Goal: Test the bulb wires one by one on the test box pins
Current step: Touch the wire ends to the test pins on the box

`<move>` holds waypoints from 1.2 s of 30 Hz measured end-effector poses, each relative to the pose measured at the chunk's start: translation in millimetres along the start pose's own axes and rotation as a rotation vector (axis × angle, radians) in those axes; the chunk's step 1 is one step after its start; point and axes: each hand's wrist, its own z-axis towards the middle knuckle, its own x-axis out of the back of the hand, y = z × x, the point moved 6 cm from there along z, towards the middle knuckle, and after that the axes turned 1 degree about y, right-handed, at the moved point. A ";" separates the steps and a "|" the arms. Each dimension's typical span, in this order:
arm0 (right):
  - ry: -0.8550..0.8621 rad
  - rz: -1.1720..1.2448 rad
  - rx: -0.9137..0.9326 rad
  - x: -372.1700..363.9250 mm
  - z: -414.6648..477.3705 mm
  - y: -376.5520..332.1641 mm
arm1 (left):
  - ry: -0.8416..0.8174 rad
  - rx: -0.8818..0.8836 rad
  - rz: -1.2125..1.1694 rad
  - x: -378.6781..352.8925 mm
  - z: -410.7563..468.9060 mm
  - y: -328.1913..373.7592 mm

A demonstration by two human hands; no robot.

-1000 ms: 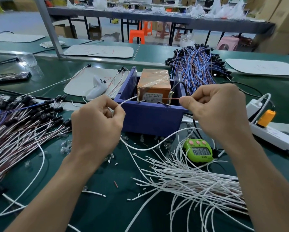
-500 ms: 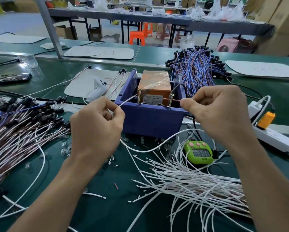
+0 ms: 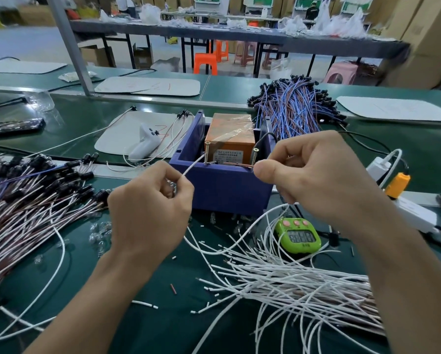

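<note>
White wire (image 3: 192, 166) at left pin (image 3: 207, 152), brown wire (image 3: 236, 164) at right pin (image 3: 254, 155).

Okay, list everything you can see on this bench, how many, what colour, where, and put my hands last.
purple plastic test box: one, purple, centre of green bench
orange tape-wrapped block: one, orange, inside the box
upright screw pins: two, brassy, box front
loose white wires: many, white, front right
black-capped bulb wires: many, white and brown, left
blue and brown wire bundle: one, behind box, right
green digital timer: one, green, front right of box
white handheld controller: one, white, left of box
white power strip: one, white, far right
black phone: one, black, far left
left hand: pinches single white wire reaching the left pin
right hand: pinches brown wire by the right pin
</note>
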 end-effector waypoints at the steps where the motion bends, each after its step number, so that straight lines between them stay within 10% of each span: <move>1: -0.015 0.034 -0.010 -2.6 0.1 0.1 | -0.029 0.030 -0.083 -1.9 -0.1 -0.8; 7: -0.188 0.249 -0.092 -39.2 -5.5 -9.2 | -0.184 0.406 -1.016 -15.2 -7.4 14.5; 14: -0.375 0.393 -0.174 -108.7 -32.2 -21.7 | 0.166 0.139 -0.379 8.7 -5.2 6.3; 19: -0.535 0.456 -0.248 -111.5 -38.6 -18.0 | 0.205 0.261 -0.292 11.4 10.7 -23.3; 26: -0.347 0.937 -0.323 -75.1 -13.4 -5.8 | -0.017 0.428 -0.826 -10.5 0.1 -20.0; 36: -0.048 1.339 -0.016 13.4 -24.0 -17.3 | -0.371 -0.186 -0.607 -14.5 -61.0 66.2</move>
